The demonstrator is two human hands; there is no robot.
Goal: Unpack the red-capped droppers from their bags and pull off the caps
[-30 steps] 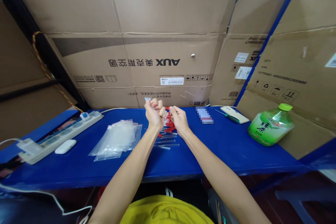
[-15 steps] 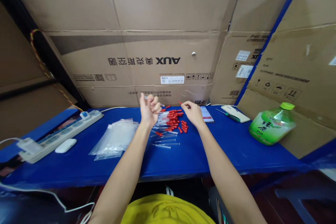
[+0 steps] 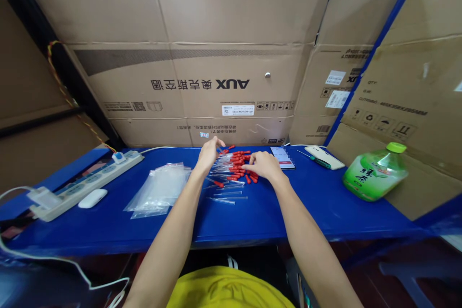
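Observation:
A pile of glass droppers with red rubber bulbs point(image 3: 236, 160) lies on the blue table, bulbs mostly to the right. My left hand point(image 3: 208, 153) is at the pile's left edge, fingers closed on a thin clear glass tube point(image 3: 220, 149), partly hidden. Over the right side, my right hand point(image 3: 264, 164) has its fingertips pinched at a red bulb point(image 3: 244, 167); the palm hides part of the loose bulbs beneath. Several bare glass tubes point(image 3: 227, 198) lie in front of the pile.
Clear plastic bags point(image 3: 160, 190) lie left of the pile. Farther left are a power strip point(image 3: 90, 183) and a white earphone case point(image 3: 93, 198). To the right are a phone point(image 3: 282, 157), a screwdriver point(image 3: 319, 160), a white case point(image 3: 330, 156) and a green bottle point(image 3: 375, 173). Cardboard point(image 3: 202, 67) stands behind.
My left hand has turned palm down and lowered toward the pile. My right hand has come down and left from behind the pile, onto the red bulbs.

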